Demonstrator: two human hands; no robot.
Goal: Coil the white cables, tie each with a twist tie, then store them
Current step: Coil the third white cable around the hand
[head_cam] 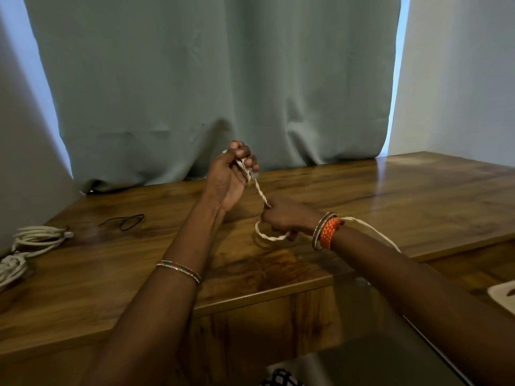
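A white braided cable (260, 192) runs taut between my two hands above the wooden table (390, 196). My left hand (232, 176) is raised, palm toward me, its fingers curled round one end of the cable. Lower and to the right, my right hand (284, 217) grips the cable further along. A loop of cable hangs under that hand, and the rest trails over my right wrist and off the table's edge to the right. Several coiled white cables (33, 240) lie at the far left of the table. A dark twist tie (128, 220) lies left of my left forearm.
A grey-green curtain (211, 79) hangs behind the table's far edge. The table's front edge steps down to a lower wooden surface at right, where a white tray's corner (503, 295) shows. A dark glossy surface (376, 344) lies below my right arm.
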